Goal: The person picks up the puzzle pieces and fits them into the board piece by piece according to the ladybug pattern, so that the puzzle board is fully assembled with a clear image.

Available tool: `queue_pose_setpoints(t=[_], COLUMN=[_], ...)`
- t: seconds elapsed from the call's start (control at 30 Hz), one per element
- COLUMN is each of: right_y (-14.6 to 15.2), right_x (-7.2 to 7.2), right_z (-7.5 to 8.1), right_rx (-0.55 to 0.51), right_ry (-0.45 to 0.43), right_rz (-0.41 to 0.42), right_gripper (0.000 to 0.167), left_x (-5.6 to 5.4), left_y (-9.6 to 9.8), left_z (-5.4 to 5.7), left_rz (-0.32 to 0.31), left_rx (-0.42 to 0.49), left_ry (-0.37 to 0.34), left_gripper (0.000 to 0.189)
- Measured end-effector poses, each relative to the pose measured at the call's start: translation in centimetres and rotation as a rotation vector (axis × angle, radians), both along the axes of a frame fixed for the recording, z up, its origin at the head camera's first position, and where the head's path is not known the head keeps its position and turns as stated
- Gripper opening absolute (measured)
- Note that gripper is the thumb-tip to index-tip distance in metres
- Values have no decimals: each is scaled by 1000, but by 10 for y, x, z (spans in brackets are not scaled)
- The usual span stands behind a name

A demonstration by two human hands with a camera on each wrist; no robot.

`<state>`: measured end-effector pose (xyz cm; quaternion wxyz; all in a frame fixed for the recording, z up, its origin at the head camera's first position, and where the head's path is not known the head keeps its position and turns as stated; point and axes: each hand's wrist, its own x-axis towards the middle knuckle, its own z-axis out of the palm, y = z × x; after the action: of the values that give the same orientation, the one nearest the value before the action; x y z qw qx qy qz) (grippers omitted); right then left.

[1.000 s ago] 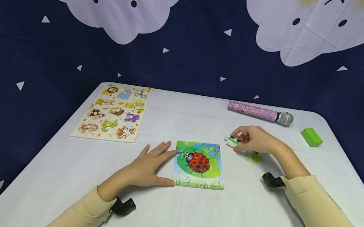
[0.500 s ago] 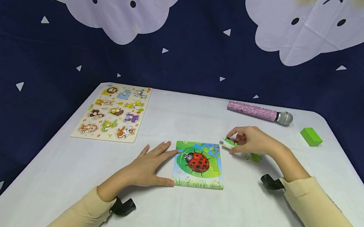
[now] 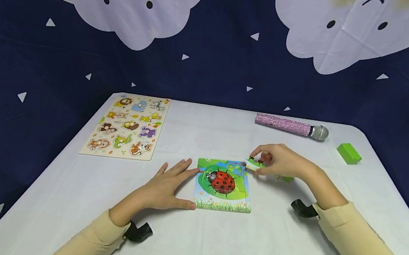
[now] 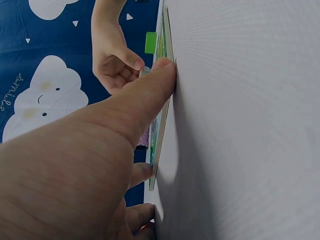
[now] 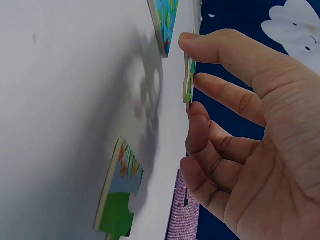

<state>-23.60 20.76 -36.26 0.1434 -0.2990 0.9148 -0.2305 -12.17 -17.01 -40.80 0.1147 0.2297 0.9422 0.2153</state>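
Note:
A square ladybug jigsaw puzzle [image 3: 222, 183] lies on the white table in the head view. Beside its left edge rests my left hand [image 3: 162, 187], fingers spread, the thumb and index fingertips touching the board. My right hand [image 3: 286, 162] pinches a jigsaw puzzle piece [image 3: 253, 165] between thumb and fingers at the board's upper right corner. The right wrist view shows this held piece [image 5: 189, 85] edge-on, raised off the table. A second puzzle piece [image 5: 117, 200], green and blue with grass and flowers, lies on the table below that hand; in the head view the hand partly covers it.
An animal peg puzzle board [image 3: 126, 126] lies at the back left. Toward the back right are a pink glittery microphone [image 3: 287, 125] and a green block [image 3: 349, 153]. A dark blue curtain with clouds [image 3: 230, 63] hangs behind the table.
My right hand has carried the pinched puzzle piece left and slightly toward me, from beside the board to its upper right corner. The left hand has stayed in place.

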Motion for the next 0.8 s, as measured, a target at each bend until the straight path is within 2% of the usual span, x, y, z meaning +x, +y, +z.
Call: queue_pose_setpoints(t=[0.8], right_y=[-18], right_x=[17], right_z=[4], right_rx=[-16], right_ry=[36], right_rz=[107], right_gripper=[45], left_x=[-1], left_y=[-1], left_z=[1], left_rz=[0], left_rx=[2], left_ry=[-6], left_gripper=[101])
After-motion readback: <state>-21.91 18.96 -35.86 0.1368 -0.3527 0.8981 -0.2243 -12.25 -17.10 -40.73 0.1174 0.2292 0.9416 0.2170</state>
